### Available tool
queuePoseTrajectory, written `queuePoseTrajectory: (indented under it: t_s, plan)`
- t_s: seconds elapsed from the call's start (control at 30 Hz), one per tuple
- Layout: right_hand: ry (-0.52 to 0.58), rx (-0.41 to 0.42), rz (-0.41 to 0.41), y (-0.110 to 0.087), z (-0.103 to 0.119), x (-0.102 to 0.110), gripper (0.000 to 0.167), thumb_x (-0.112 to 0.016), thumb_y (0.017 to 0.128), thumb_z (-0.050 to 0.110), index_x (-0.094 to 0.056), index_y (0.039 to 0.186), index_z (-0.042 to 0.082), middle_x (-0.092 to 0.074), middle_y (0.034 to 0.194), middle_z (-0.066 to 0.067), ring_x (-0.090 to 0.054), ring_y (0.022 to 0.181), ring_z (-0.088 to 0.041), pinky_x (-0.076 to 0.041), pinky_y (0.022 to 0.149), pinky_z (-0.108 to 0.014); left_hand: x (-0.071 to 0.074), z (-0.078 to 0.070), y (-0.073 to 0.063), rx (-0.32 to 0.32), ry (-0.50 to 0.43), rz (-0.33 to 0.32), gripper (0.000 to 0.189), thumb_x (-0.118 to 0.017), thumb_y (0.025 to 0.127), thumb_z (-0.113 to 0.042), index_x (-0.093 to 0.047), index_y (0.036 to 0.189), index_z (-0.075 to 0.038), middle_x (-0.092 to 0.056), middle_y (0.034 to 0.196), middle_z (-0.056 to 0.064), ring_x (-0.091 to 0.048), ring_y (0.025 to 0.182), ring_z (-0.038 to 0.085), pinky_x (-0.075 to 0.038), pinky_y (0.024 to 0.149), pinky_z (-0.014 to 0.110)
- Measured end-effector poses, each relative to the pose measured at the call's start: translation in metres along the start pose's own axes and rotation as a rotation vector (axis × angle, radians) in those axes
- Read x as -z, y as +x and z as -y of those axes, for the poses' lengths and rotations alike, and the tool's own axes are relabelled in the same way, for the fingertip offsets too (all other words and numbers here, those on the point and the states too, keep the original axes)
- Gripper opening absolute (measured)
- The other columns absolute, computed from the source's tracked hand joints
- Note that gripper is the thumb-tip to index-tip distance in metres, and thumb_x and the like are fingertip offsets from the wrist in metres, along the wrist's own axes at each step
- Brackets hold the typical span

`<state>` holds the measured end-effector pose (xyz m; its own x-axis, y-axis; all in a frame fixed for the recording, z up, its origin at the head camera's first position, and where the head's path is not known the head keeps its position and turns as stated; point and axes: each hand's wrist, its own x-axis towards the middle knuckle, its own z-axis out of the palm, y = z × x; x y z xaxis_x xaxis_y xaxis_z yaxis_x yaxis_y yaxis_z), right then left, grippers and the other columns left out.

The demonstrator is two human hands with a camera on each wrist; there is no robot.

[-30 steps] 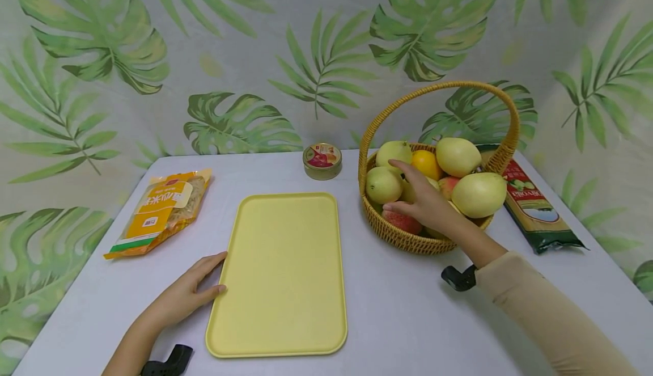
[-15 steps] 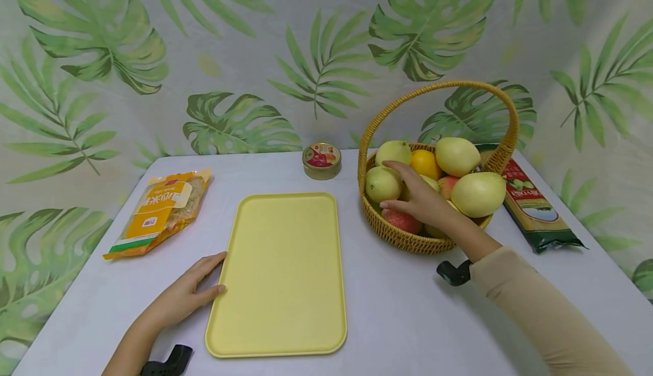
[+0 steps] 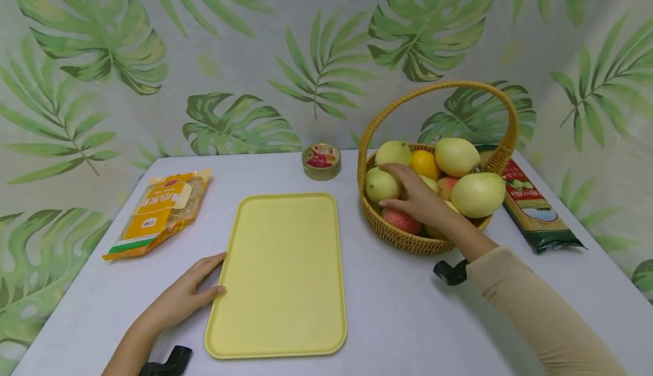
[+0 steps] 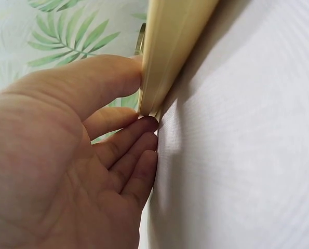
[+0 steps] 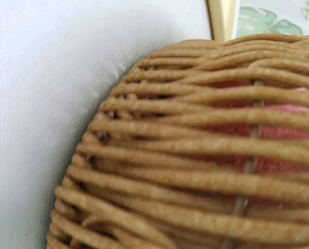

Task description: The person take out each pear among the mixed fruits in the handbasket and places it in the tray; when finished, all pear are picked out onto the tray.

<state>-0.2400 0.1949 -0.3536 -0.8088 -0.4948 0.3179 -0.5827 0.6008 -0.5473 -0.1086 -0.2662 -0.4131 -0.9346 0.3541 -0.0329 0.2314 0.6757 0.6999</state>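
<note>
On the table lies a yellow tray [image 3: 285,274]. My left hand [image 3: 178,296] rests at its left edge, thumb and fingertips touching the rim. In the left wrist view the fingers [image 4: 138,171] look relaxed beside the tray's side [image 4: 167,46]. My right hand [image 3: 420,197] reaches into a wicker basket [image 3: 403,243] of fruit. Its thumb and fingers curve round a round pale green pear [image 3: 381,185] at the basket's left side. Just below the thumb sits a red fruit [image 3: 402,221]. The right wrist view shows only the weave [image 5: 196,155], hiding that hand.
Pears [image 3: 479,194], an orange [image 3: 425,164] and other fruit fill the basket under its tall arched handle [image 3: 439,85]. A round tin [image 3: 322,161] stands at the back. An orange food packet [image 3: 158,214] lies left; a green-and-red packet [image 3: 535,203] lies right, partly behind the basket.
My right hand has shifted slightly left and down, its thumb and fingers now closer about the pale green pear. The left hand and tray look the same.
</note>
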Motion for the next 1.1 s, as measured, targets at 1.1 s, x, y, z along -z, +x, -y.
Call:
queuePoseTrajectory:
  t_s: [1.1]
  plan:
    - [0.481, 0.045, -0.201, -0.017, 0.086, -0.023, 0.064, -0.076, 0.069, 0.005, -0.046, 0.126, 0.007, -0.05, 0.122, -0.005, -0.049, 0.106, -0.016, -0.046, 0.085, -0.03, 0.0, 0.002, -0.001, -0.006, 0.011, -0.013, 0.065, -0.058, 0.087, -0.036, -0.032, 0.14, -0.01, -0.039, 0.134, 0.008, -0.029, 0.126, 0.028, -0.025, 0.098, 0.052]
